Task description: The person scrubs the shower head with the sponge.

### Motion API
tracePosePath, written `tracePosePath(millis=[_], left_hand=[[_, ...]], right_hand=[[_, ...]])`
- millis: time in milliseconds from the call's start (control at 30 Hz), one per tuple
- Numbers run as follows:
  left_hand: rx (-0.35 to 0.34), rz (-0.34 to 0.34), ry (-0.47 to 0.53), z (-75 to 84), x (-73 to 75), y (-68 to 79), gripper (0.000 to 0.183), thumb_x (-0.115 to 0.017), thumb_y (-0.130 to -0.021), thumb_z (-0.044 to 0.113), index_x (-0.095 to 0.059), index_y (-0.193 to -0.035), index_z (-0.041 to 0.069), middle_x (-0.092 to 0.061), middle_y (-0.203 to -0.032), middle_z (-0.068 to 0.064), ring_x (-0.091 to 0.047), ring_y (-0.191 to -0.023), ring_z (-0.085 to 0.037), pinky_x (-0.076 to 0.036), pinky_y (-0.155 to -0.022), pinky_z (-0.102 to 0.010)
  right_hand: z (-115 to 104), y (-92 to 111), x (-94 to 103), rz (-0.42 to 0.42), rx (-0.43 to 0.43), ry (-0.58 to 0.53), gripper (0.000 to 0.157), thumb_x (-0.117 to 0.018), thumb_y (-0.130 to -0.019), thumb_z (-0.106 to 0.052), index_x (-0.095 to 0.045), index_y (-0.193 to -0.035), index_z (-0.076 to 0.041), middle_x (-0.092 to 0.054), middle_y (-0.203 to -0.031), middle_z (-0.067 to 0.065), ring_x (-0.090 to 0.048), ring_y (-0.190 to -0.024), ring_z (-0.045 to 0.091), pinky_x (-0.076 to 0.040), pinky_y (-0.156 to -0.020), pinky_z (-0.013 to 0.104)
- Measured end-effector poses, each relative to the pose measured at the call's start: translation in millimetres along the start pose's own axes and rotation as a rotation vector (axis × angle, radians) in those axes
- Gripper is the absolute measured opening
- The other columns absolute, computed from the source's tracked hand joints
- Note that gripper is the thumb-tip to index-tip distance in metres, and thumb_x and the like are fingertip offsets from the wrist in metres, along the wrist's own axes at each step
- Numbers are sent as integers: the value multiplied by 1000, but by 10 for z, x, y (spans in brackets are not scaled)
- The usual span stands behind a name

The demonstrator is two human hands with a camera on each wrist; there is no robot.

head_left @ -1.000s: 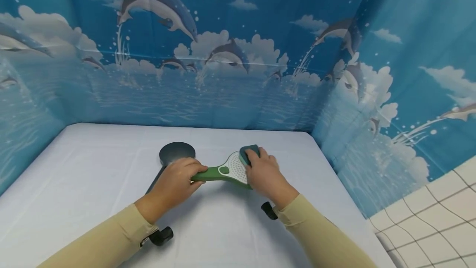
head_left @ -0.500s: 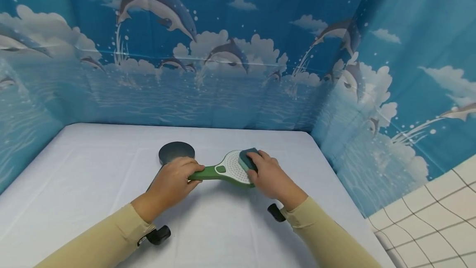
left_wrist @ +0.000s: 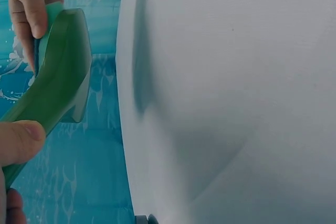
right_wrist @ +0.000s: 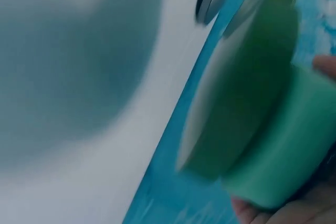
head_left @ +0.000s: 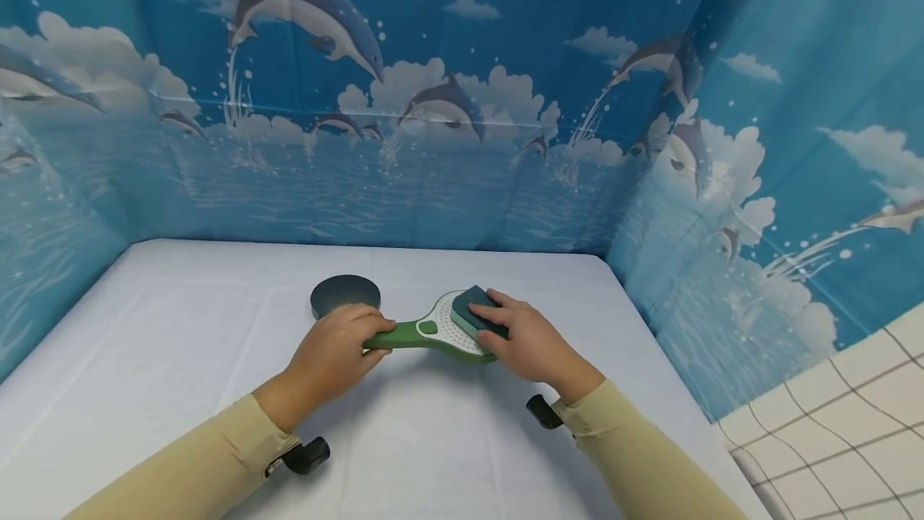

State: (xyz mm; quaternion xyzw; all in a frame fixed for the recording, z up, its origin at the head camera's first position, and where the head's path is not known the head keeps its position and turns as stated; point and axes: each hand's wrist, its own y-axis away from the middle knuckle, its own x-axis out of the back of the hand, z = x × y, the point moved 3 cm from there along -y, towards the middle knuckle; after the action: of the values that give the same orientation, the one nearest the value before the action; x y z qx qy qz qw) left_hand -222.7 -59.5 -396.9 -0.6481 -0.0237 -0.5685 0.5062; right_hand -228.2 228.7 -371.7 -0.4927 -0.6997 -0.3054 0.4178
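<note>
In the head view my left hand (head_left: 330, 358) grips the green handle of a paddle-shaped tool (head_left: 449, 331) with a white dotted face. My right hand (head_left: 537, 347) holds a sponge (head_left: 482, 314), dark teal on top and light green below, against that white face. The left wrist view shows the tool's curved green back (left_wrist: 65, 61) raised above the tabletop, with my thumb (left_wrist: 21, 141) along the handle. From the right wrist, the sponge's light green side (right_wrist: 286, 140) lies along the tool's head.
A dark round disc (head_left: 345, 295) sits on the white table (head_left: 216, 311), just beyond my left hand. Blue dolphin-print curtains (head_left: 447, 183) surround the table's back and sides. White tiles (head_left: 859, 416) show at the lower right.
The sponge has shifted left across the white dotted face and turned slightly, with my right hand moving along. My left hand has drifted slightly left, still gripping the handle.
</note>
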Motion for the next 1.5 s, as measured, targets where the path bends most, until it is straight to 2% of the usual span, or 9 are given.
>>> tracePosePath(millis=[100, 267, 333, 567, 733, 800, 1000, 1233, 1500], left_hand=[[-7, -9, -5, -3, -4, 3, 42, -98, -73, 17, -81, -111, 10, -77, -108, -2, -71, -102, -19, -59, -92, -38], [8, -7, 7, -16, 5, 8, 42, -98, -73, 15, -81, -111, 10, -78, -109, -3, -72, -102, -20, -60, -90, -38], [17, 5, 13, -23, 12, 6, 42, -98, -73, 14, -81, -111, 9, -77, -108, -3, -72, -101, -20, -60, -87, -37], [30, 18, 8, -49, 27, 21, 42, -98, -72, 14, -81, -110, 9, -77, -107, -3, -72, -98, -20, -60, -84, -36], [55, 26, 21, -87, 23, 11, 41, -98, -72, 13, -81, -110, 8, -77, -106, -4, -71, -97, -20, -60, -83, -36], [69, 23, 19, -101, 16, 8, 41, -98, -73, 13, -81, -110, 8, -77, -105, -4, -71, -97, -20, -60, -83, -36], [107, 1, 12, -121, -11, 16, 39, -97, -75, 13, -81, -110, 8, -77, -106, -4, -71, -97, -21, -60, -82, -36], [127, -41, -7, -130, -102, 74, 40, -96, -75, 14, -80, -111, 9, -75, -106, -3, -70, -97, -21, -59, -83, -37], [76, -39, -28, -68, -172, 110, 37, -97, -73, 11, -80, -106, 8, -75, -100, -2, -69, -91, -17, -58, -82, -37]], right_hand=[[27, 9, 12, 16, -7, 1, 51, -63, -107, -27, -52, -157, -21, -30, -173, 13, -31, -157, 45, -36, -121, 62], [-93, 33, -28, -57, 55, 0, 52, -63, -107, -32, -52, -157, -26, -26, -175, 10, -29, -159, 42, -36, -120, 61], [-98, 17, -28, -44, 59, 13, 52, -62, -108, -32, -50, -158, -25, -25, -175, 12, -29, -158, 43, -36, -120, 62], [181, -61, 40, 134, -123, 71, 52, -58, -109, -27, -49, -159, -20, -27, -172, 20, -30, -156, 48, -38, -118, 64], [-23, -17, -13, 28, -14, 40, 52, -61, -108, -30, -49, -159, -23, -25, -174, 15, -28, -158, 45, -37, -119, 63], [-100, -5, -32, 18, 8, 59, 52, -61, -108, -29, -49, -159, -22, -25, -174, 16, -29, -157, 45, -36, -119, 63], [3, -30, 28, 171, -111, 148, 50, -62, -107, -23, -53, -156, -15, -29, -170, 27, -35, -151, 50, -39, -117, 63], [13, -9, 82, 180, -116, 20, 51, -60, -108, -25, -51, -157, -16, -26, -171, 25, -29, -155, 51, -39, -116, 65], [52, -1, 87, 209, -95, -88, 53, -59, -109, -25, -48, -159, -13, -27, -172, 23, -27, -156, 50, -38, -118, 64]])
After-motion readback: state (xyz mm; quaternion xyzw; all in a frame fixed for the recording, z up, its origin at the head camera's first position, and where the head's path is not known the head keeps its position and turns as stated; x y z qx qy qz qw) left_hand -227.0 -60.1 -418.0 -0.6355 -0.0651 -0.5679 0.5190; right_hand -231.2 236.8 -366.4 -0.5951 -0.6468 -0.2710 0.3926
